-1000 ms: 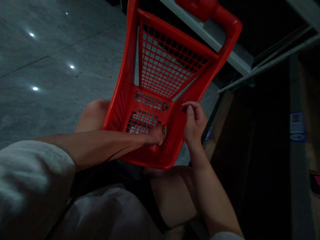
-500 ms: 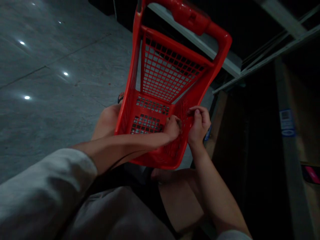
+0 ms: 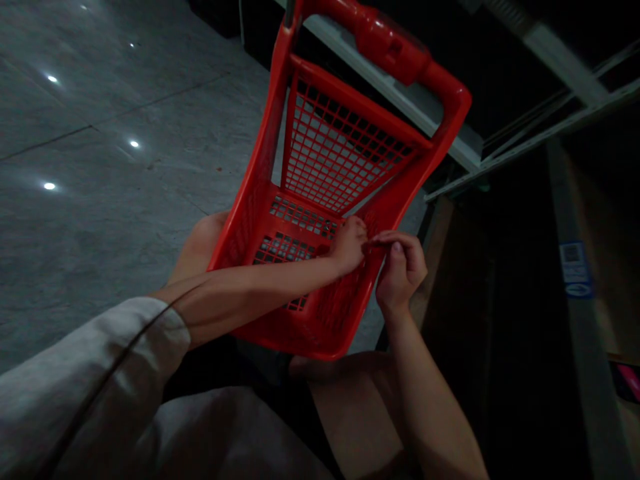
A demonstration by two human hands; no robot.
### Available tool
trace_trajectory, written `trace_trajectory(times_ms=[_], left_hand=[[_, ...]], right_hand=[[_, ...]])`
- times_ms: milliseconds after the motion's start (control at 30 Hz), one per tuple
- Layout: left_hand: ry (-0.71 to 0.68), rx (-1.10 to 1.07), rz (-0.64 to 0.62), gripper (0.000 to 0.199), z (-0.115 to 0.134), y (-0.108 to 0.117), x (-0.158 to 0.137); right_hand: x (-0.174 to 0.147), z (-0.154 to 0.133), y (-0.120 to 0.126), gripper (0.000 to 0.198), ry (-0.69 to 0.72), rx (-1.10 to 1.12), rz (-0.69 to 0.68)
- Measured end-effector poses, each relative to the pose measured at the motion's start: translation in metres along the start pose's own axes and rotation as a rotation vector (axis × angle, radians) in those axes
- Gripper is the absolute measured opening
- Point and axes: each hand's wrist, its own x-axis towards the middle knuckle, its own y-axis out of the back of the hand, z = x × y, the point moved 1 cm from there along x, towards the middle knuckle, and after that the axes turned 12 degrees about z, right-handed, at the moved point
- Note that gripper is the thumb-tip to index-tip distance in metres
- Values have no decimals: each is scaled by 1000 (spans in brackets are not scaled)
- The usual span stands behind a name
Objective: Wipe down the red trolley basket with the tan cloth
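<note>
A red plastic shopping basket (image 3: 310,343) with latticed sides and a tall handle (image 3: 395,47) stands tilted in view between my legs. My left hand (image 3: 349,245) reaches over the near side into the basket, close to its right wall. Its fingers are curled in, and what they hold, if anything, is hidden. Over the right rim bends my right hand (image 3: 401,267), with thumb and fingers drawn together and fingertips almost meeting the left hand. Whatever lies between those fingertips is too dark and small to make out.
Grey floor (image 3: 125,220) with light reflections spreads out on the left. A pale metal shelf frame (image 3: 470,157) runs behind the basket to the right. Dark shelving with a blue-and-white label (image 3: 576,270) stands on the right.
My left hand has moved up and right, nearer my right hand, which has dropped slightly. The basket's near end has shifted down and left in view.
</note>
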Motion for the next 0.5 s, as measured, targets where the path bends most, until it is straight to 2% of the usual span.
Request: trace_trajectory(times_ms=[67,167,267,300,333,433,500], left_hand=[[-51,-113,48,18,24,-10,6],[-176,-268,41,19,52,-14,3],[-315,-223,51,18,55,-12,-5],[-309,-201,69,19,49,-11,-7],[-237,-218,82,19,40,-10,-8],[212,-435,79,13,4,-7,-9],[463,-599,53,5,-19,-2,-8]], right_hand=[[3,2,4,20,76,-42,72],[11,9,11,19,134,-167,216],[17,18,15,14,102,-234,222],[18,21,16,12,90,-240,196],[18,23,16,11,89,-247,172],[16,25,14,9,158,-329,101],[16,23,12,9,226,-414,42]])
